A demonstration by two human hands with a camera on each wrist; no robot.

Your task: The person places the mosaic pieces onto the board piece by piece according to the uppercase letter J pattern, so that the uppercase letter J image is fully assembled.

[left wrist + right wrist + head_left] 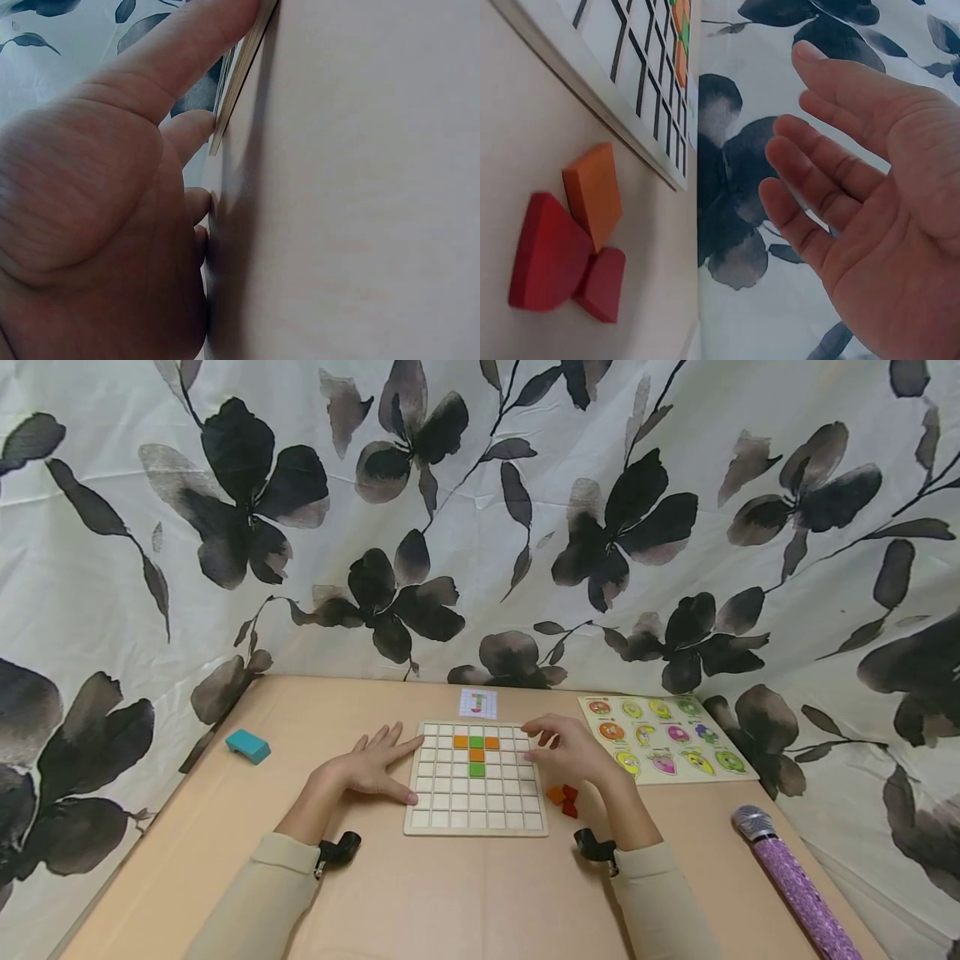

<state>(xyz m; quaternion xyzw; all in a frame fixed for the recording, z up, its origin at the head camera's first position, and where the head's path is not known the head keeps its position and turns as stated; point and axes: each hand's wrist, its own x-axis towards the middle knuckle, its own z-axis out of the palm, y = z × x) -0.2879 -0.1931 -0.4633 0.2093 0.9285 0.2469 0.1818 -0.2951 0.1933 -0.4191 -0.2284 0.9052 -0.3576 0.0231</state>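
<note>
The grid board (477,787) lies near the desk's (480,897) far edge. The left hand (371,766), fingers spread, touches its left edge; the right hand (576,748), loosely bent, visibly holds nothing over its right. Probably light, stiff; best gripped by opposite edges.

A white-celled board (476,820) lies flat on the bench (480,902), five orange and green tiles (476,756) forming a T in its grid; one loose orange piece (595,196) and two red pieces (549,255) cluster beside it.
</note>
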